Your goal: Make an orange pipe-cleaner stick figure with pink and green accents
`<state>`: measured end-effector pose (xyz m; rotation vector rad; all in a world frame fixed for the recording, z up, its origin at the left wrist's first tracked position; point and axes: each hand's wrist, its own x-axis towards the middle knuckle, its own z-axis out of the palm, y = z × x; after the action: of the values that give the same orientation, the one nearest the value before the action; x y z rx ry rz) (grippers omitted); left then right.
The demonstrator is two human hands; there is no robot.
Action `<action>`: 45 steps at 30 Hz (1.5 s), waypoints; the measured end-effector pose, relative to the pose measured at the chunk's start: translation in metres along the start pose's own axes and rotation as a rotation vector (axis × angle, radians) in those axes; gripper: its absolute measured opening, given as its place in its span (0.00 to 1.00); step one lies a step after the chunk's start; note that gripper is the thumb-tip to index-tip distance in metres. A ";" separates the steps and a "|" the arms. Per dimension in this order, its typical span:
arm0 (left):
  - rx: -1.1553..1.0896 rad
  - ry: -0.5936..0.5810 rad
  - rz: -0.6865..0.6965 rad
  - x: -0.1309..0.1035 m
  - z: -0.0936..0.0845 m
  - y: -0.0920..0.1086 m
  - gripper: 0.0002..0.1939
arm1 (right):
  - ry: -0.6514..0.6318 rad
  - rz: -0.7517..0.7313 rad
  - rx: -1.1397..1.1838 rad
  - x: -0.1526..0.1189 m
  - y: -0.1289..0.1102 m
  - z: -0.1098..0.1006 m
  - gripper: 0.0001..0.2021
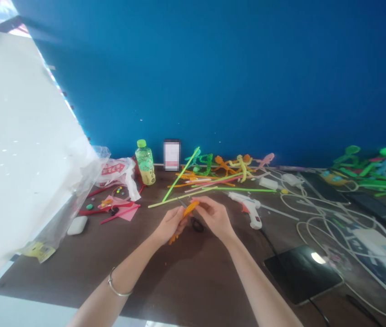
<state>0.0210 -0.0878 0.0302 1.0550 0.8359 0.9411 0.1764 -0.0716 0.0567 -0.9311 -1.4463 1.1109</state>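
Note:
Over the middle of the dark table, my left hand (172,224) is closed around an orange pipe-cleaner piece (190,209), whose lower strands stick out below the palm. My right hand (215,217) pinches the upper end of the same piece between thumb and fingers. Just beneath the hands lie scissors (198,224); a dark handle loop shows, and the rest is partly covered. Behind the hands, loose pipe cleaners (247,190) in green, yellow and orange lie on the table. Several bent pipe-cleaner figures (241,167) lean by the blue wall.
A white glue gun (252,210) lies right of my hands, near a black tablet (302,274) and tangled white cables (302,227). Leftward are a green-capped bottle (145,163), a white plastic bag (118,172), pink paper (128,210) and a white earphone case (77,225).

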 end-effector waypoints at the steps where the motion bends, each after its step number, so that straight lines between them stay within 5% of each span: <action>1: 0.038 0.015 0.023 0.000 0.000 0.000 0.24 | 0.011 -0.006 -0.015 0.000 0.001 0.000 0.10; 12: 0.327 0.032 0.146 -0.003 -0.005 0.000 0.25 | 0.111 0.054 0.082 -0.005 -0.002 0.005 0.11; 20: 0.259 0.004 0.091 -0.003 -0.004 0.002 0.25 | -0.095 0.258 0.518 -0.003 0.004 0.003 0.07; 29: 0.254 0.018 0.053 -0.003 -0.001 0.003 0.24 | -0.047 0.323 0.715 -0.005 0.011 0.012 0.08; 45: 0.241 -0.048 0.040 -0.002 -0.003 -0.001 0.23 | -0.058 0.292 0.674 -0.008 0.013 0.014 0.10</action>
<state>0.0180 -0.0885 0.0288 1.3009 0.9064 0.8590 0.1636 -0.0777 0.0415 -0.6303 -0.8814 1.7100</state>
